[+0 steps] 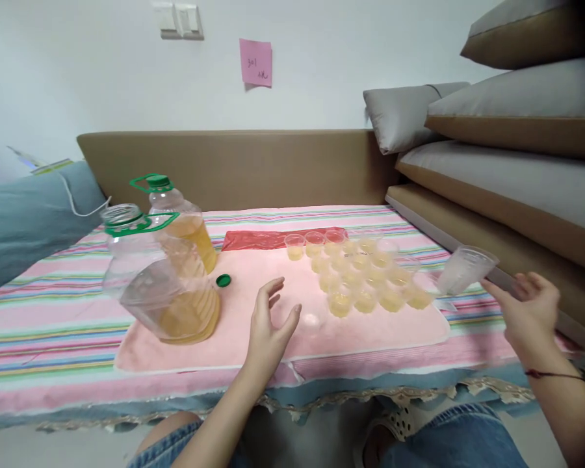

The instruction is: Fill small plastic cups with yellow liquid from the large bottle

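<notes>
My left hand (270, 328) hovers over the pink mat (370, 338), thumb and fingers apart and nothing in them. Close to its thumb is a faint, clear round shape (313, 320), too pale to name. Off to the right, my right hand (533, 309) has its fingers spread. One fingertip is beside a stack of clear plastic cups (465, 268); whether it touches cannot be told. Between the hands stand rows of clear cups with pale yellow liquid (364, 300). At left, an uncapped large plastic jug (185, 318) holds yellow liquid, and its green cap (223, 281) lies nearby.
Behind the open jug stands a second jug (202, 244) with a green cap on. A red plastic wrapper (256, 240) lies behind the cups. Stacked grey-brown cushions (507, 169) rise at right, a blue pillow (34, 214) at left. A brown backboard (238, 169) borders the back.
</notes>
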Tool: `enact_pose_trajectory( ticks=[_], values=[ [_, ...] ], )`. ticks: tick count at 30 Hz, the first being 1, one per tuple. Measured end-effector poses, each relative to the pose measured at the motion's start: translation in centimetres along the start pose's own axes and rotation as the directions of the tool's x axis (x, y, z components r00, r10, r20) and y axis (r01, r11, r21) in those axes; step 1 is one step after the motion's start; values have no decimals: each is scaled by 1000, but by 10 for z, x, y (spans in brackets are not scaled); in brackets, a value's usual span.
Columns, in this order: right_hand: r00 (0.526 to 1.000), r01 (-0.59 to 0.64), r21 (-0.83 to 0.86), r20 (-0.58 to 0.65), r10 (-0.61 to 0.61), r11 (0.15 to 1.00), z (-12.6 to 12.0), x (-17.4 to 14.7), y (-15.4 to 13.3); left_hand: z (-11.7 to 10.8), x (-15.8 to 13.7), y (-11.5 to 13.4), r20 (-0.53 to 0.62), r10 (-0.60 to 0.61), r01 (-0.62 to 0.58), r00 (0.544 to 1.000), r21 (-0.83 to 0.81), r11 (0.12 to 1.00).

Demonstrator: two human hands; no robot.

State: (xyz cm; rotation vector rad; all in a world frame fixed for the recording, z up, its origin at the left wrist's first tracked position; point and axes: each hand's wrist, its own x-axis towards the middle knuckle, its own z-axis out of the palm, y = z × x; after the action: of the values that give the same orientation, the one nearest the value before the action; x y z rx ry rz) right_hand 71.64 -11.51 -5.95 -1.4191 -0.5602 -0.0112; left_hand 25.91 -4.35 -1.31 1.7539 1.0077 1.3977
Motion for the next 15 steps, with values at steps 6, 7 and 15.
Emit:
enact_pose_trajectory(
  ticks=[6, 7, 15],
  values=[
    [943, 260, 170, 166, -288, 951, 40, -87, -101, -51, 4, 12, -200, 688, -509, 697, 538, 672],
    [909, 292, 225, 238, -343, 929, 54, -106, -116, -60, 5, 12, -235, 729, -505, 643, 585, 635],
    [515, 165, 416, 737, -438, 894, 170, -270, -161, -126, 10, 8, -784, 370, -173, 499, 328, 929]
  ],
)
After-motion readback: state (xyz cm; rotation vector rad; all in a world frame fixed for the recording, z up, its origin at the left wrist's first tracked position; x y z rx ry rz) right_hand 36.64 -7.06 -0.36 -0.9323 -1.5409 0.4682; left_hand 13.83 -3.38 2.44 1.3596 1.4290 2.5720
